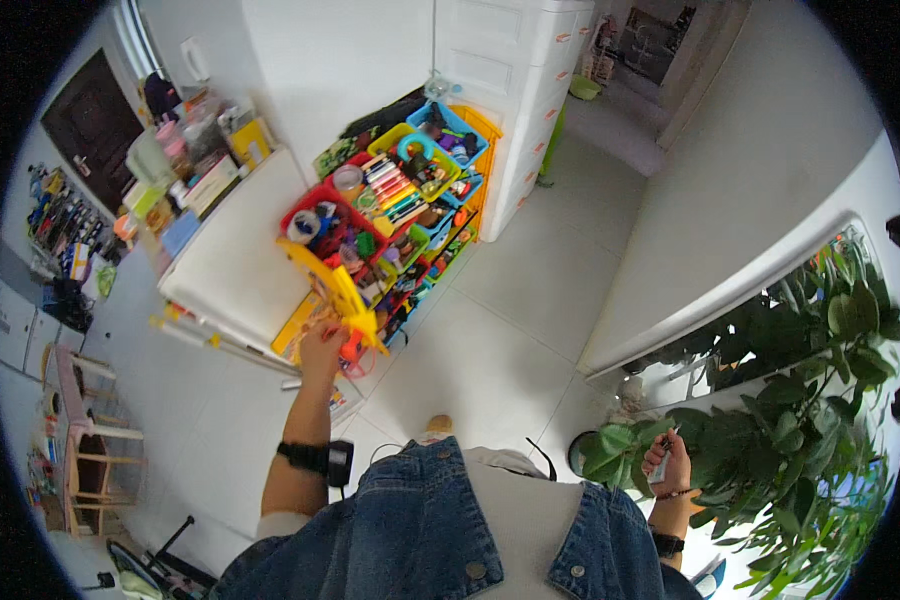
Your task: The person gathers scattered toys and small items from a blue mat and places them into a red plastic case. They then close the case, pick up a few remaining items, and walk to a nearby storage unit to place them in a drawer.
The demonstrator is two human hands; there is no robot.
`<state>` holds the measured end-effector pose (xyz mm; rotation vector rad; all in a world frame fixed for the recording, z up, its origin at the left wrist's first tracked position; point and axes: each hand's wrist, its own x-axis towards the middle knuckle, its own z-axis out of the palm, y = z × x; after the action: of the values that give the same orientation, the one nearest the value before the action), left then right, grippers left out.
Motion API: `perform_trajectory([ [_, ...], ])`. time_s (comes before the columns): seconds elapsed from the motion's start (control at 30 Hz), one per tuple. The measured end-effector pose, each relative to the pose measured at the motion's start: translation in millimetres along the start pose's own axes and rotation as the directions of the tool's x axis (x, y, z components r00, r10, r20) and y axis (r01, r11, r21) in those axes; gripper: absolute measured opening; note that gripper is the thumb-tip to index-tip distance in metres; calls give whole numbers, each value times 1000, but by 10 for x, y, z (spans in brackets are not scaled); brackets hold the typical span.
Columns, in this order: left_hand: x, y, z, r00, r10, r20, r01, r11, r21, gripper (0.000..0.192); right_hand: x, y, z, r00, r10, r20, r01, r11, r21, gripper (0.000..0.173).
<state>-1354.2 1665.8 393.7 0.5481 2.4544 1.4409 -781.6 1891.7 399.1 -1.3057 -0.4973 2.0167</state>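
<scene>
My left hand (pixel 322 346) is raised at the lower front corner of a toy storage rack, its fingers against a yellow plastic piece (pixel 345 292). Blur hides whether the fingers grip it. Under and beside that hand lie a yellow box (pixel 296 326) and a red and pink item (pixel 352 352). My right hand (pixel 669 463), at the right beside the leaves of a potted plant (pixel 787 420), is closed around a small pale object (pixel 658 472) with a dark part at its top. A toy xylophone (pixel 394 187) with coloured bars lies on the rack's red and yellow-green bins (pixel 330 195).
Left of the rack stands a white cabinet (pixel 232 247) with containers on top. A white drawer unit (pixel 529 112) stands behind the rack. A white wall (pixel 735 172) runs along the right. A small wooden chair (pixel 94 450) is at far left.
</scene>
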Motion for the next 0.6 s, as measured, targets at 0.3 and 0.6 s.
perform_trajectory([
  [0.3,2644,650,1995,923,-385,16,354,829,-432,23,1280,-563,484,995,18,-99,-16,1000,25,30],
  [0.6,4825,652,2335,996,-26,-84,76,735,673,33,3295,-2023,1336,999,-37,-1,35,964,-264,32],
])
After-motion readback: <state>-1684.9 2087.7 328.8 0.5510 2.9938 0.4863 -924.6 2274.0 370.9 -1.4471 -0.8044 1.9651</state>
